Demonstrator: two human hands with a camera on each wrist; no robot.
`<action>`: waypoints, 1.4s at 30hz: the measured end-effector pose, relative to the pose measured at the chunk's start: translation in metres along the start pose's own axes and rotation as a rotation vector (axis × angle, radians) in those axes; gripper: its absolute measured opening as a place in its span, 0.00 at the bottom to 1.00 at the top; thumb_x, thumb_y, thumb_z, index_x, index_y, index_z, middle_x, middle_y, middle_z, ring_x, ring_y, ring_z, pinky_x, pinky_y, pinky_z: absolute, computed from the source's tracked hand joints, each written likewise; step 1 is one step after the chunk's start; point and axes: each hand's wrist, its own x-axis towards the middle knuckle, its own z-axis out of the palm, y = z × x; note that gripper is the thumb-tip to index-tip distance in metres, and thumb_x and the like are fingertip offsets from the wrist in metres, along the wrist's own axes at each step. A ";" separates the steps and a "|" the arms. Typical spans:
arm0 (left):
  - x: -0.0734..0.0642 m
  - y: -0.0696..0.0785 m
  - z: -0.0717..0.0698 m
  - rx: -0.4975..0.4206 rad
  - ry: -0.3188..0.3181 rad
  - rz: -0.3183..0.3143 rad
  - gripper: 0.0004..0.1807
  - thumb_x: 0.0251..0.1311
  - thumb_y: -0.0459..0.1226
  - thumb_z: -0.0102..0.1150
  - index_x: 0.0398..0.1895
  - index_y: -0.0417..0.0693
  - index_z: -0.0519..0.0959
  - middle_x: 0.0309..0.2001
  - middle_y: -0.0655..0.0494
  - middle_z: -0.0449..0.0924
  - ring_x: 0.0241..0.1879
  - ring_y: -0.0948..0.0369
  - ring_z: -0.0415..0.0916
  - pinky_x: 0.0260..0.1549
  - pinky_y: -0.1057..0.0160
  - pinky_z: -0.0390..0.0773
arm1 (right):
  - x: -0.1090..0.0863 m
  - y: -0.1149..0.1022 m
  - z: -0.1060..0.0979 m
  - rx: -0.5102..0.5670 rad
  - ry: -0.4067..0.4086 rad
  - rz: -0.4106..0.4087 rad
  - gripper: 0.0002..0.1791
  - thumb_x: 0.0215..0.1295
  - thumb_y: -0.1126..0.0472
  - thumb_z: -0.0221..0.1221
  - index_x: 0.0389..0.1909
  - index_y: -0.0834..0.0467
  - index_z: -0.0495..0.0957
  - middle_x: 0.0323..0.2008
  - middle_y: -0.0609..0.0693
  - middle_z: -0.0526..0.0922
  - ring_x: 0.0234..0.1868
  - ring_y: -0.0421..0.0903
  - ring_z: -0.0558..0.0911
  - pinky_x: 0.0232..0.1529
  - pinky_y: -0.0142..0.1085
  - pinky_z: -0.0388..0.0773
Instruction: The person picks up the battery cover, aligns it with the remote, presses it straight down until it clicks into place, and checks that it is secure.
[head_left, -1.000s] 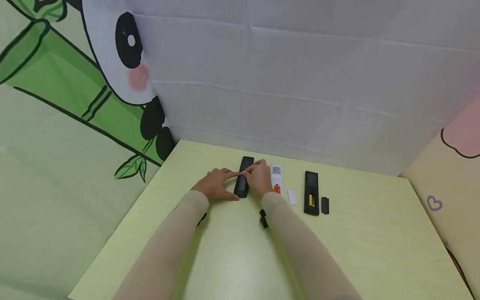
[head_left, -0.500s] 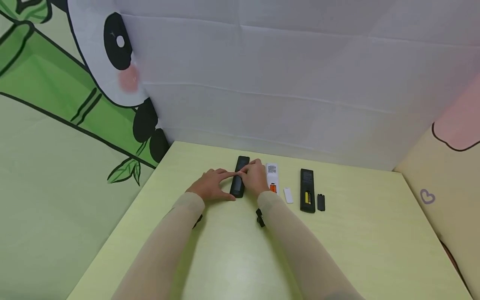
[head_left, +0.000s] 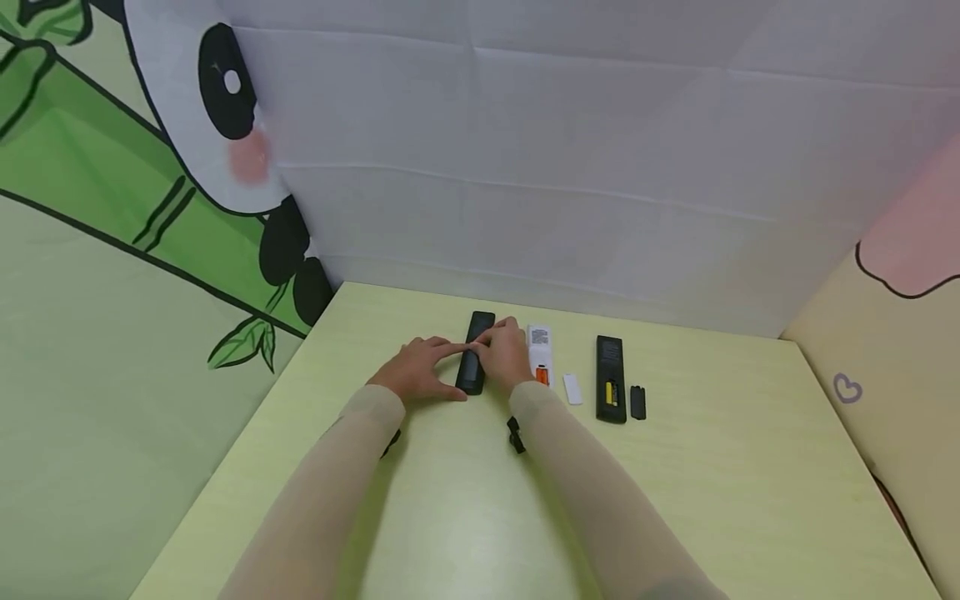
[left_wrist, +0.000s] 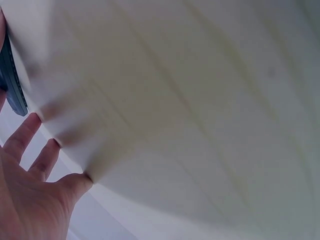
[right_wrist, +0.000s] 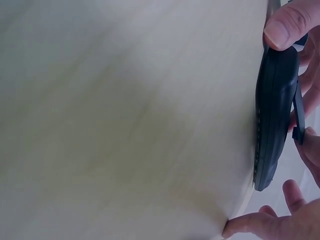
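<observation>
A black remote control [head_left: 471,379] lies lengthwise on the table between both hands. The right hand [head_left: 506,353] grips it, and the right wrist view shows its thumb on the remote's side. In that view a thin dark battery cover [right_wrist: 299,112] stands at an angle off the remote's upper side. The left hand [head_left: 417,369] reaches in with its forefinger extended, its fingertip at the lower end of this cover. Its thumb touches the table, and its other fingers are spread beside the remote. Part of the remote is hidden behind the right hand.
Right of the hands lie a white remote [head_left: 539,337] with an orange battery in its compartment and a small white cover [head_left: 572,389]. Further right, another black remote [head_left: 610,358] shows a yellow battery, with a black cover [head_left: 637,402] beside it. Cloth walls border the table [head_left: 735,467].
The whole scene has shifted slightly left in the head view. Both hands keep nearly the same place on the black remote.
</observation>
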 end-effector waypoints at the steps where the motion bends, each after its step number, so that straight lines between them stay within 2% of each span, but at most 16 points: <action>1: 0.000 0.001 0.000 0.000 0.000 0.002 0.57 0.64 0.71 0.82 0.94 0.81 0.66 0.89 0.46 0.74 0.84 0.34 0.73 0.86 0.17 0.66 | 0.001 0.002 0.001 -0.004 0.006 -0.003 0.09 0.81 0.57 0.77 0.45 0.59 0.99 0.65 0.60 0.83 0.63 0.59 0.82 0.71 0.54 0.86; 3: -0.001 0.002 0.000 -0.001 0.003 0.007 0.57 0.64 0.71 0.82 0.94 0.81 0.66 0.89 0.47 0.74 0.84 0.34 0.73 0.86 0.17 0.66 | 0.003 0.006 0.003 -0.001 0.017 -0.014 0.09 0.80 0.56 0.78 0.43 0.57 0.99 0.64 0.59 0.83 0.61 0.58 0.82 0.69 0.54 0.86; 5: -0.001 0.003 -0.001 -0.007 0.006 0.010 0.57 0.64 0.70 0.83 0.94 0.80 0.67 0.89 0.47 0.74 0.84 0.34 0.73 0.87 0.18 0.66 | 0.001 0.003 0.000 0.018 0.008 -0.012 0.09 0.80 0.56 0.78 0.44 0.58 0.99 0.64 0.59 0.84 0.64 0.58 0.82 0.73 0.56 0.86; 8: -0.003 0.005 -0.003 -0.010 0.011 0.009 0.56 0.64 0.69 0.83 0.94 0.78 0.68 0.89 0.47 0.75 0.83 0.35 0.74 0.88 0.20 0.66 | 0.006 0.011 0.007 -0.006 0.024 -0.028 0.08 0.80 0.56 0.78 0.44 0.57 0.99 0.64 0.59 0.84 0.63 0.58 0.82 0.71 0.54 0.86; 15: -0.005 0.004 -0.003 -0.007 -0.008 0.002 0.56 0.65 0.70 0.82 0.94 0.77 0.68 0.89 0.47 0.74 0.85 0.34 0.72 0.88 0.20 0.65 | -0.008 -0.004 -0.002 0.007 0.000 0.000 0.10 0.81 0.57 0.77 0.45 0.60 0.99 0.65 0.61 0.83 0.65 0.60 0.82 0.74 0.57 0.85; 24: -0.005 0.004 -0.003 0.004 -0.001 0.004 0.56 0.65 0.70 0.82 0.94 0.76 0.69 0.88 0.47 0.75 0.85 0.34 0.72 0.88 0.20 0.66 | -0.002 0.006 0.008 -0.017 0.034 -0.023 0.08 0.80 0.57 0.77 0.43 0.57 0.99 0.63 0.61 0.83 0.62 0.58 0.81 0.71 0.54 0.85; 33: -0.006 0.006 -0.002 0.002 0.008 -0.009 0.55 0.65 0.70 0.83 0.93 0.75 0.70 0.88 0.47 0.75 0.85 0.35 0.72 0.88 0.21 0.66 | -0.012 -0.004 0.000 0.011 0.017 0.005 0.10 0.82 0.57 0.76 0.46 0.61 0.99 0.66 0.62 0.83 0.66 0.60 0.81 0.76 0.59 0.83; 37: -0.006 0.007 -0.002 0.003 0.006 -0.009 0.55 0.65 0.69 0.83 0.93 0.74 0.70 0.89 0.47 0.75 0.86 0.35 0.72 0.89 0.22 0.66 | -0.008 0.003 0.006 -0.036 0.038 -0.019 0.10 0.81 0.56 0.77 0.46 0.59 1.00 0.64 0.61 0.83 0.62 0.60 0.81 0.71 0.55 0.86; 42: -0.008 0.009 -0.003 0.009 0.012 -0.010 0.55 0.66 0.69 0.82 0.93 0.73 0.71 0.88 0.47 0.75 0.86 0.35 0.72 0.89 0.22 0.66 | -0.008 0.002 0.006 -0.014 0.039 -0.004 0.10 0.80 0.56 0.78 0.46 0.59 1.00 0.64 0.61 0.84 0.64 0.61 0.81 0.73 0.56 0.84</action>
